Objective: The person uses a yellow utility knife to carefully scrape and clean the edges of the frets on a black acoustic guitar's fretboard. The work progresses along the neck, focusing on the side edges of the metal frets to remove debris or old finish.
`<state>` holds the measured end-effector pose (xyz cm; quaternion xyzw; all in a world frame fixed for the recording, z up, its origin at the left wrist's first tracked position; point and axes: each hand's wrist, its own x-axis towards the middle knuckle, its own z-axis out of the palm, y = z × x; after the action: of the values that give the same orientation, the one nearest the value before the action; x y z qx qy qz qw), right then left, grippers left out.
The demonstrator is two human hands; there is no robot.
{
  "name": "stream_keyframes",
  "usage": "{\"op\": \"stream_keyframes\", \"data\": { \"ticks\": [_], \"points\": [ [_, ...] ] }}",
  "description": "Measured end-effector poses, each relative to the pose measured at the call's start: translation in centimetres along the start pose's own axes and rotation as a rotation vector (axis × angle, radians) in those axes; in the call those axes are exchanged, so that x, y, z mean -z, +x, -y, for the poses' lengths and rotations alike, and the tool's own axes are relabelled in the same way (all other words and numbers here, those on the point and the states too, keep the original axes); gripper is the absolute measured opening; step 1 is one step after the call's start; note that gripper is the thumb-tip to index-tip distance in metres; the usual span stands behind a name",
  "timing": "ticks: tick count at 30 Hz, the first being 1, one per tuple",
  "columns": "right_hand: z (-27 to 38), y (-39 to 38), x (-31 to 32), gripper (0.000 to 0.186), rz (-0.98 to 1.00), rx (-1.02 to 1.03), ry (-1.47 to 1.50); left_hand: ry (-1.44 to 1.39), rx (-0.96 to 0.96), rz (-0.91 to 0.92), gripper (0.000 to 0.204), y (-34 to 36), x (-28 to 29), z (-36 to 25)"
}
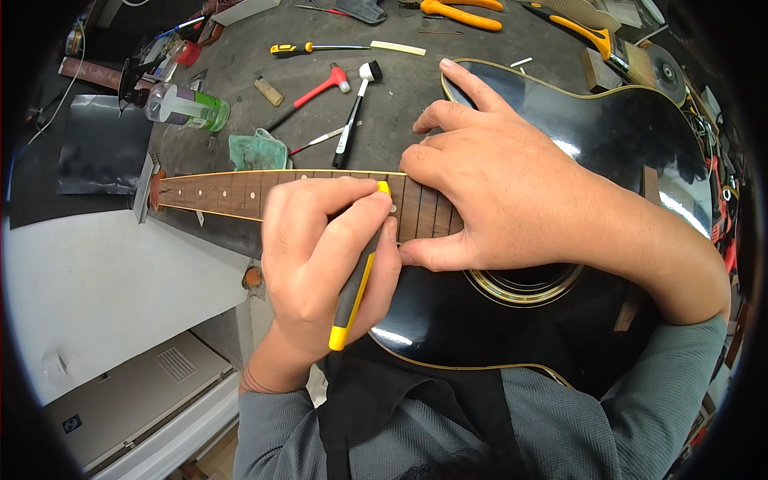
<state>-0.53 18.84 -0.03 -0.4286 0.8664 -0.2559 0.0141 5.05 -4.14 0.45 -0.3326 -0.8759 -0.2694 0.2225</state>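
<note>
The guitar [448, 320] is lying across the bench [232, 60], its neck [236, 194] pointing left and its black body extending right. The left hand [320, 248] is gripping a grey-and-yellow tool [352, 308] over the guitar's neck, thumb and fingertips bunching closely around its upper part. The tool's working tip is not showing clearly (whether it is touching the wood, this view is not settling). The right hand [516, 180] is lying widely spread where the guitar's neck is meeting its body, pressing down and grasping no separate item; its thumb is resting on the near side, its fingers pointing to the far side.

Both hands are concealing stretches of the neck. The right forearm [632, 228] is standing in the way over the guitar's bridge [628, 310], only the ends showing, and over much of its soundhole [524, 300].

Beyond the guitar's neck, a cloth [258, 152] is lying nearest, with a brush [354, 120], a hammer [310, 98] and a screwdriver [292, 50] lying farther off. A bottle [178, 106] is sitting beyond the neck's left end. Pliers [460, 12], beyond the guitar's body, are running out at the upper edge. Clutter [712, 152] right of the guitar is crowding into the dark rim, mostly defying identification.
</note>
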Motion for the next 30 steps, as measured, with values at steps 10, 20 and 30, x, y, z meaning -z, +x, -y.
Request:
{"op": "stream_keyframes", "data": {
  "ticks": [10, 20, 30],
  "points": [
    [-0.1, 0.0, -0.4, 0.048, -0.032, 0.02, -0.013, -0.103, 0.098, 0.019, 0.025, 0.0, -0.6, -0.6],
    [-0.1, 0.2, 0.2, 0.047, 0.012, -0.001, 0.006, -0.092, 0.171, 0.039, 0.021, 0.9, -0.6, -0.9],
    [-0.3, 0.0, -0.1, 0.044, -0.021, 0.006, 0.015, -0.137, 0.23, 0.026, 0.022, 1.1, -1.1, -0.8]
  ]
}}
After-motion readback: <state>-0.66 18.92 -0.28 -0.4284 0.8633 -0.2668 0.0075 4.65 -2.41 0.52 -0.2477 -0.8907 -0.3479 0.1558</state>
